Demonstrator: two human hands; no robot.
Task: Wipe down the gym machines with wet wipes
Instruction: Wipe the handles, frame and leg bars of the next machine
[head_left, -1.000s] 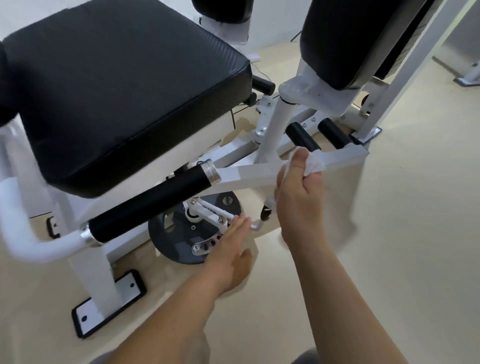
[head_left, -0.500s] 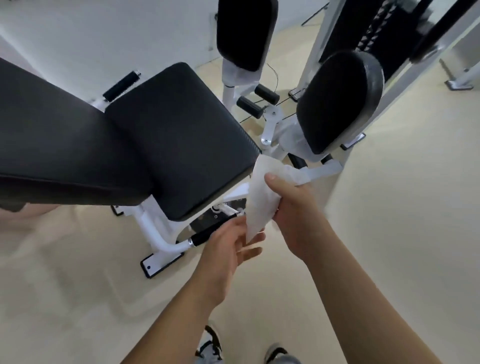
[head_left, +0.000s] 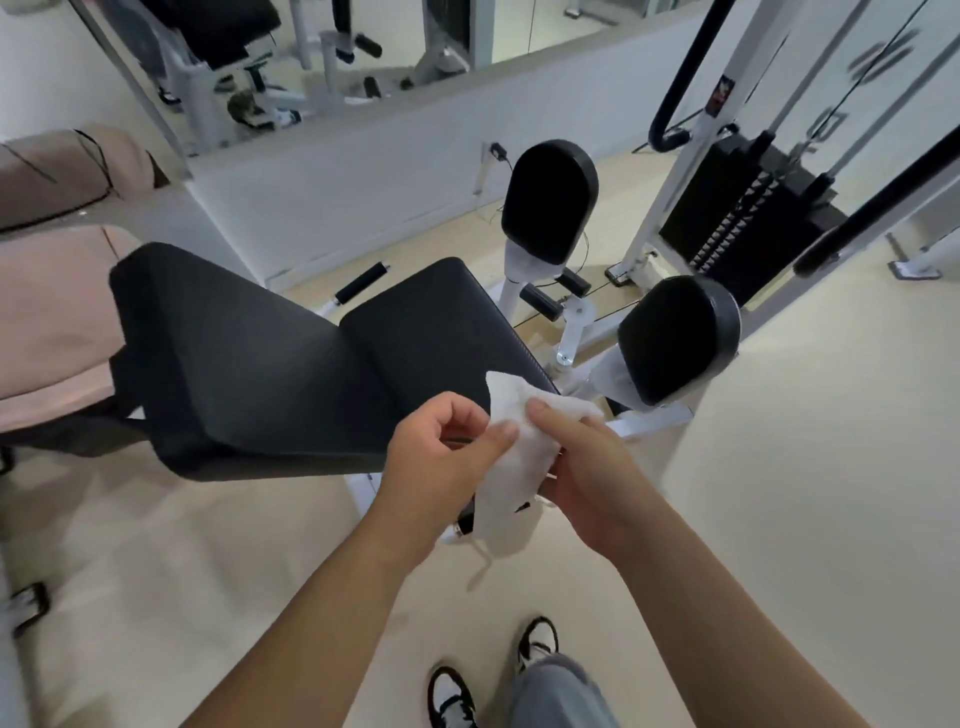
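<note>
A limp white wet wipe hangs between both hands over the front of the machine, its crumpled top edge poking up toward twelve o'clock and its loose tail drooping toward six. The left hand pinches the sheet's left edge between thumb and forefinger, the other fingers curled in; the right hand is closed on the right edge with the thumb pressed onto the cloth. The wipe looks feather-light, soft and floppy with no stiffness of its own, probably damp and a little clingy, so it should fold or bunch at the slightest pull and may tear if stretched hard. It is best taken by two edges and spread flat, or folded into a pad backed by the palm. At ten o'clock from the hands lies the black padded vinyl seat cushion, joined to a longer black padded backrest at nine; two black oval leg pads on white metal posts stand at one and two o'clock. Those smooth vinyl faces look firm and should take a flat-handed stroke easily.
</note>
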